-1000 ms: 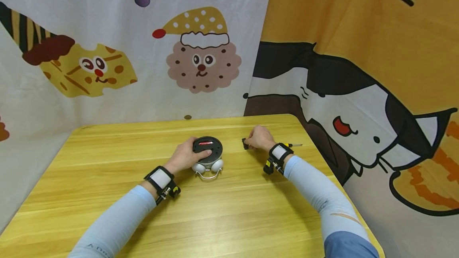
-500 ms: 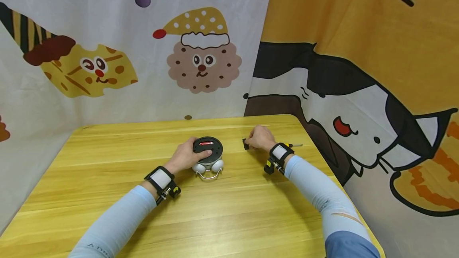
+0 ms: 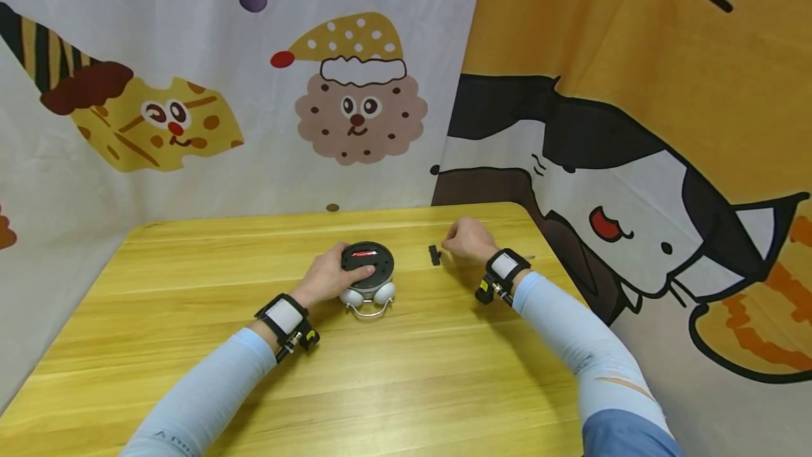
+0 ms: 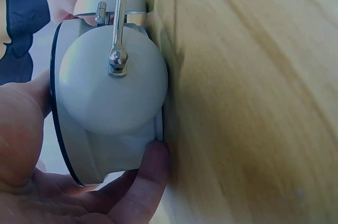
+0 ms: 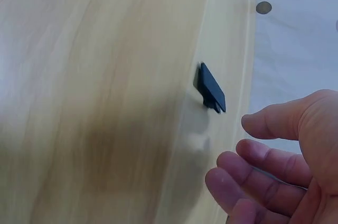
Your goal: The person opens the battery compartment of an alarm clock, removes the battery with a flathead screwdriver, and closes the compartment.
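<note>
A twin-bell alarm clock [image 3: 379, 268] lies with its black back up, white bells [image 4: 113, 78] and wire handle [image 3: 370, 314] toward me. A red battery [image 3: 364, 254] shows in the slot in its back. My left hand [image 3: 325, 277] grips the clock by its side, thumb over the back and fingertips down by the tabletop. To the right, a small black battery cover [image 3: 434, 254] lies on the table by itself. Just beyond it my right hand [image 3: 471, 240] hovers, its fingers relaxed and nothing between them; the right wrist view shows the gap between fingertips and cover [image 5: 211, 87].
Past my right wrist, the metal tip of a screwdriver [image 3: 529, 257] sticks out; the wrist hides the remainder. The wooden table [image 3: 406, 379] ends at a printed curtain [image 3: 374, 182] behind and to the right.
My right hand has let go of the battery cover and drawn off to the right, now covering the screwdriver's yellow handle. The left hand and clock stay put.
</note>
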`<state>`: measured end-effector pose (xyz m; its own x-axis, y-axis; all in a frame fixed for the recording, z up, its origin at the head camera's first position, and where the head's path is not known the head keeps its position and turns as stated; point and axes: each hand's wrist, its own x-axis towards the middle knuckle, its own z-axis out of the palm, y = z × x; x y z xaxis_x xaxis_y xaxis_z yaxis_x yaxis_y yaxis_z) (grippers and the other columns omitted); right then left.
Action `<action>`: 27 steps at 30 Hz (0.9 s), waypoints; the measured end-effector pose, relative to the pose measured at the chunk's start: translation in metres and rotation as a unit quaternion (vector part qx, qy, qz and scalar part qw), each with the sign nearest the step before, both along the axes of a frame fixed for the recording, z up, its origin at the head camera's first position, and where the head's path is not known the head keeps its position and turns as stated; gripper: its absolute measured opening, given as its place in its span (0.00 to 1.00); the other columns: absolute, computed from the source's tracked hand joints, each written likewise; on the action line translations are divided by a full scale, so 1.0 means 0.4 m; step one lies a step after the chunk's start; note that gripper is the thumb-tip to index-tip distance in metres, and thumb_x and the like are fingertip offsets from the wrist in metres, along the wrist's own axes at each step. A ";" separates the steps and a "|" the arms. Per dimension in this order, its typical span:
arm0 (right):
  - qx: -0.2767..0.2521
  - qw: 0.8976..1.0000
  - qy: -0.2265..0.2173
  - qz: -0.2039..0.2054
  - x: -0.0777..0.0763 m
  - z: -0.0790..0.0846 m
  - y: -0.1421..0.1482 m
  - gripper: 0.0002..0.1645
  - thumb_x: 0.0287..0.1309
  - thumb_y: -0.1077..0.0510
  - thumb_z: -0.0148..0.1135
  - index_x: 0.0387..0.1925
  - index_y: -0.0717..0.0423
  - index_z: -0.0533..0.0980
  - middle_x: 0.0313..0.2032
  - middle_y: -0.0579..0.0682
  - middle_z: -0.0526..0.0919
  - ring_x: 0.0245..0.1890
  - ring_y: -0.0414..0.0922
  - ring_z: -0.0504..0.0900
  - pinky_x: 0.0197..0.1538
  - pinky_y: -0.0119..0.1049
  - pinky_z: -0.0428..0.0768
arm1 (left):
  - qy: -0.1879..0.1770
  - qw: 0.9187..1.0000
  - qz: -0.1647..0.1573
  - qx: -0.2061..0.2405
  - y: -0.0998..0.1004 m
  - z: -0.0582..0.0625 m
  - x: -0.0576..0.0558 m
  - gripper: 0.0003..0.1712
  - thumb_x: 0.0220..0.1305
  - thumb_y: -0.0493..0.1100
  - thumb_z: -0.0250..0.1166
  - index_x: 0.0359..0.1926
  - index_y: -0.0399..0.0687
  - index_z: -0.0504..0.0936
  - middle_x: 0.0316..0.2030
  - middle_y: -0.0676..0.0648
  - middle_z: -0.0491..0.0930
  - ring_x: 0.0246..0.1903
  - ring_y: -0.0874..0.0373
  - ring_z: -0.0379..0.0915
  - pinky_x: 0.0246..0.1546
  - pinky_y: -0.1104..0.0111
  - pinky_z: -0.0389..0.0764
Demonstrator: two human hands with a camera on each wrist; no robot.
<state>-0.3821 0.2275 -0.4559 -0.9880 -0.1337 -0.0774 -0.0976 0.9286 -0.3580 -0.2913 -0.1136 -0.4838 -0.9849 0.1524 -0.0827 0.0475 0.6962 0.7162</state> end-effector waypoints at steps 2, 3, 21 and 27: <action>0.009 1.000 0.002 -0.003 0.000 0.007 0.011 0.13 0.71 0.46 0.74 0.44 0.49 0.93 0.44 0.50 0.94 0.39 0.47 0.87 0.35 0.37 0.80 | -0.001 1.000 -0.001 0.001 0.000 -0.001 0.000 0.53 0.74 0.69 0.73 0.82 0.38 0.67 0.73 0.29 0.80 0.71 0.34 0.81 0.70 0.41 0.83; 0.012 1.000 0.002 -0.004 0.000 0.010 0.017 0.13 0.71 0.45 0.73 0.45 0.49 0.92 0.44 0.50 0.94 0.39 0.47 0.87 0.35 0.37 0.80 | -0.001 1.000 -0.001 0.001 -0.001 -0.001 0.000 0.54 0.74 0.69 0.73 0.82 0.37 0.67 0.73 0.29 0.80 0.71 0.34 0.81 0.70 0.41 0.83; 0.053 0.999 -0.011 0.001 0.010 0.019 0.099 0.17 0.64 0.40 0.79 0.37 0.49 0.91 0.32 0.47 0.90 0.30 0.45 0.82 0.28 0.35 0.74 | 0.004 1.000 -0.004 -0.006 -0.007 -0.004 -0.001 0.55 0.74 0.70 0.72 0.83 0.37 0.66 0.73 0.28 0.80 0.71 0.33 0.81 0.70 0.41 0.83; 0.078 0.996 -0.032 0.024 0.022 0.038 0.115 0.20 0.58 0.41 0.83 0.43 0.49 0.91 0.45 0.51 0.92 0.39 0.49 0.84 0.33 0.37 0.78 | 0.003 1.000 -0.005 -0.002 -0.006 -0.007 -0.005 0.54 0.74 0.70 0.72 0.83 0.37 0.67 0.73 0.29 0.80 0.70 0.34 0.81 0.70 0.41 0.83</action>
